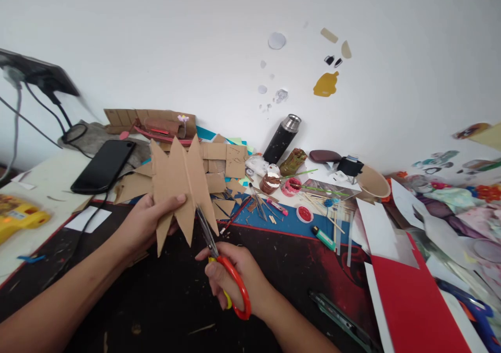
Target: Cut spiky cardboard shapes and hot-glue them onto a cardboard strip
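A flat piece of brown cardboard, cut into pointed zigzags along its top and bottom edges, is held up over the dark mat. My left hand grips it at the lower left, thumb in front and fingers mostly hidden behind. In my right hand are scissors with red and yellow handles. Their blades point up and left, at the notch between the two right-hand lower points of the cardboard. How far the blades are parted is hard to make out.
Behind my hands lie cardboard scraps, a black phone, a black flask, small paint pots and thin sticks. A green cutter and red sheet lie to the right. A yellow glue gun is at far left.
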Tool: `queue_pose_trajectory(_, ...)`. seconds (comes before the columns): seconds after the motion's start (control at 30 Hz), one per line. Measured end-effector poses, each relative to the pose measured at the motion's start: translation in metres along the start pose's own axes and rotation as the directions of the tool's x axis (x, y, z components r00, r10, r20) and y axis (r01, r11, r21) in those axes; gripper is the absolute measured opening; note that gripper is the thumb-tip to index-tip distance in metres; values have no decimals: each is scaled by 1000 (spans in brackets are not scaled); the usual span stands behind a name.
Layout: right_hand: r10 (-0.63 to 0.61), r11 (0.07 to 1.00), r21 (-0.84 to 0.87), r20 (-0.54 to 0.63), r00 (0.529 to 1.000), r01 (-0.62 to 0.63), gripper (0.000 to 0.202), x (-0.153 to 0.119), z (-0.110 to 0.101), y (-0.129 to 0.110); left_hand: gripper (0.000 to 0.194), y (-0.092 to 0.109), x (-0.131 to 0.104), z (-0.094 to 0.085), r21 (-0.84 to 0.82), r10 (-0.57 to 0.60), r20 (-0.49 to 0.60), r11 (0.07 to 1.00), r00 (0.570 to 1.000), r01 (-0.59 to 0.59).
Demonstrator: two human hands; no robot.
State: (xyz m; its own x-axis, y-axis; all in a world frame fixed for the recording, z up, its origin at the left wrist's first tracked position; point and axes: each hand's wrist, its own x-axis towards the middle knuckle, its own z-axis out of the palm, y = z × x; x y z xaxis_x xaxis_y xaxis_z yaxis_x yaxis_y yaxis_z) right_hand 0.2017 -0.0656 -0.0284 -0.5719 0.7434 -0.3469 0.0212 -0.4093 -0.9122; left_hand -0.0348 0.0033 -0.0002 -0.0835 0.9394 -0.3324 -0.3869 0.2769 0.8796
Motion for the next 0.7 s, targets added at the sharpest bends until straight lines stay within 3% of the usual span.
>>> queue_pose_trajectory(0.13,-7,1000,-16,3,1000,7,86,0,-1,0,50,3,-4,4,144,10,31,989,999,-14)
queue_pose_trajectory(0.7,-7,1000,-9,-2,1000,7,85,-1,3,-1,58,-4,-6,1,205,-27,132,979,991,0)
